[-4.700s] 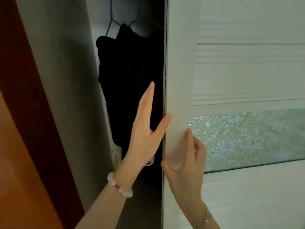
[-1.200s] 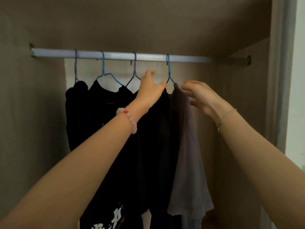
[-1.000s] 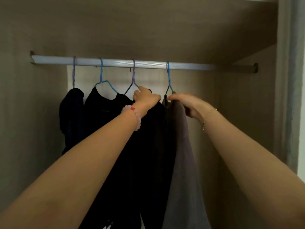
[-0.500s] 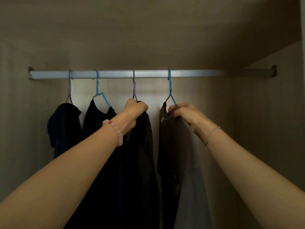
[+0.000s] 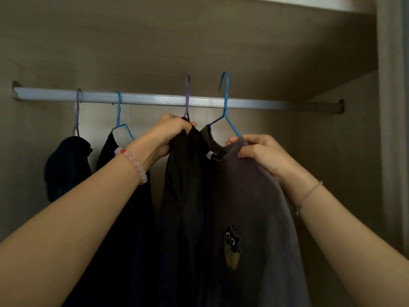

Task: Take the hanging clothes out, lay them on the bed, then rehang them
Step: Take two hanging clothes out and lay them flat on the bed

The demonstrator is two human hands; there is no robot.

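Observation:
Inside the wardrobe a pale rail (image 5: 155, 99) carries several hangers with dark clothes. My left hand (image 5: 170, 134) grips the top of a black garment (image 5: 186, 173) on a purple hanger (image 5: 187, 96), whose hook rises above the rail. My right hand (image 5: 263, 151) grips the shoulder of a grey T-shirt (image 5: 250, 207) with a small cat print, on a blue hanger (image 5: 225, 103). That hanger's hook is lifted clear above the rail. Two more dark garments hang at the left: one on a blue hanger (image 5: 119, 120) and one on a purple hanger (image 5: 77, 111).
The wardrobe's top panel (image 5: 177, 41) sits close above the rail. The side wall (image 5: 332, 173) and the door frame (image 5: 391, 129) bound the right. The rail's right stretch carries no hangers.
Both hands have lifted their hangers: the blue hook now stands above the rail and the purple one has risen too. The grey T-shirt has turned, showing its cat print.

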